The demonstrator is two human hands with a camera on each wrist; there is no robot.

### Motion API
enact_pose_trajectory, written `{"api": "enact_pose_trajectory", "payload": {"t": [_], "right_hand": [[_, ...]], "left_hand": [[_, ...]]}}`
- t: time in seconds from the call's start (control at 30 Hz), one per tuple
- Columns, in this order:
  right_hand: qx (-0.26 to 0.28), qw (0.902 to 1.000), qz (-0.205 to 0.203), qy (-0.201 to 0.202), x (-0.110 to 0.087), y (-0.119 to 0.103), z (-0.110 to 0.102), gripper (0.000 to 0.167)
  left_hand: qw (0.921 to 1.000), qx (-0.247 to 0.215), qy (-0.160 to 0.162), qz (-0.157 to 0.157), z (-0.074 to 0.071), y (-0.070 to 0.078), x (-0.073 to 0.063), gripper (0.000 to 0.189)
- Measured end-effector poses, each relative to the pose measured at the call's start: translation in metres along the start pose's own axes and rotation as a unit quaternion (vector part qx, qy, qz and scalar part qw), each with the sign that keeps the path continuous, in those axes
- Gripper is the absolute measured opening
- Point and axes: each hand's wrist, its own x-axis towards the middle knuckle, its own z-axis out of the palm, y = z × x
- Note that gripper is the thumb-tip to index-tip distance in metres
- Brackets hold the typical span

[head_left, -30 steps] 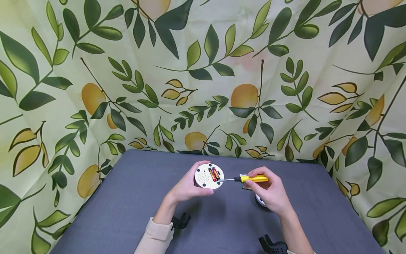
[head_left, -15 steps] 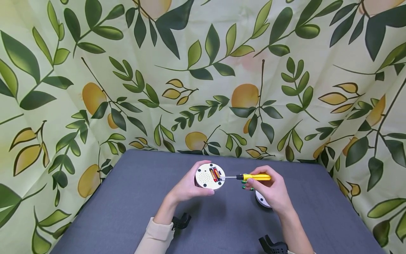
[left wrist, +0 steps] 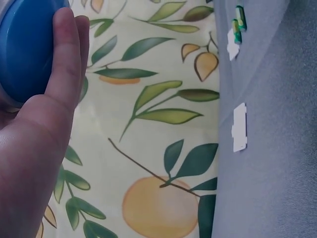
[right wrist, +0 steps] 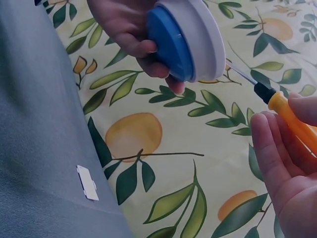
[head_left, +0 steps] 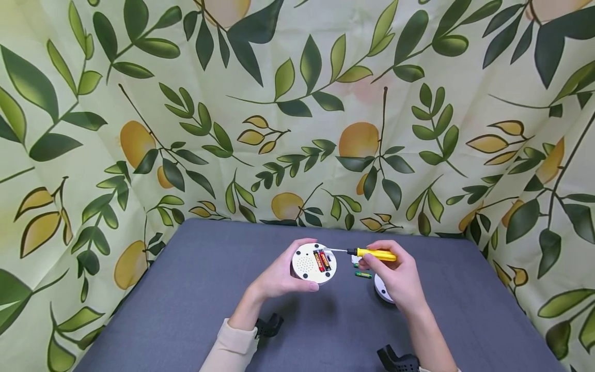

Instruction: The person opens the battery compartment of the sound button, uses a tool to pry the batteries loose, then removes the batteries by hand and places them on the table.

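My left hand (head_left: 279, 274) grips a round buzzer (head_left: 304, 263) by its edges above the table. Its white underside faces me in the head view, with speaker holes and an uncovered compartment holding red batteries (head_left: 322, 261). On the far side bulges a blue dome (right wrist: 168, 44), seen in the right wrist view. My right hand (head_left: 398, 276) pinches a yellow-handled screwdriver (head_left: 378, 254). The screwdriver's tip points left at the compartment's upper end; whether it touches a battery, I cannot tell.
Behind my right hand, a second round white device (head_left: 382, 290) lies partly hidden on the grey table (head_left: 214, 289). Green batteries (left wrist: 240, 19) lie beside one white cover, and another white battery cover (left wrist: 239, 127) lies apart. A leaf-patterned cloth (head_left: 297, 129) borders the table.
The buzzer has shifted slightly right and down in my left hand. The screwdriver's tip has moved from the lower end of the batteries to their upper end.
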Motion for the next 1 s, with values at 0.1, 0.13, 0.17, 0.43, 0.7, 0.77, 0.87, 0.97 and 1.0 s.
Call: {"api": "enact_pose_trajectory", "payload": {"t": [0.1,0.13,0.17,0.43,0.7,0.77,0.87,0.97,1.0], "right_hand": [[0.005,1.0000,0.006,-0.002,-0.0008,0.0004,0.0010,0.025],[0.005,0.9999,0.008,-0.003,-0.0010,0.0004,0.0012,0.025],[0.003,0.9999,0.009,-0.004,-0.0011,0.0006,0.0012,0.025],[-0.027,0.9993,0.019,-0.017,0.0003,0.0013,0.0012,0.026],[-0.048,0.9982,0.010,-0.036,0.0002,0.0007,0.0002,0.022],[-0.048,0.9980,0.006,-0.040,0.0000,0.0012,-0.0009,0.019],[-0.057,0.9974,0.001,-0.044,0.0002,0.0023,-0.0029,0.014],[-0.073,0.9965,-0.002,-0.042,0.0006,0.0026,-0.0045,0.010],[-0.077,0.9962,-0.003,-0.041,0.0008,0.0027,-0.0050,0.010]], "left_hand": [[1.0000,0.001,-0.005,-0.001,0.0011,0.0001,-0.0001,0.091],[1.0000,0.000,-0.007,-0.001,0.0014,0.0004,-0.0001,0.092],[0.9999,-0.001,-0.010,0.000,0.0015,0.0006,-0.0002,0.092],[0.9996,-0.005,-0.026,-0.004,0.0040,0.0028,-0.0003,0.092],[0.9989,-0.010,-0.045,-0.005,0.0058,0.0035,-0.0002,0.091],[0.9988,-0.011,-0.048,-0.003,0.0059,0.0030,-0.0003,0.090],[0.9985,-0.012,-0.053,0.000,0.0061,0.0018,-0.0004,0.088],[0.9980,-0.012,-0.062,0.002,0.0063,0.0008,-0.0001,0.086],[0.9978,-0.012,-0.066,0.002,0.0065,0.0007,0.0000,0.086]]}}
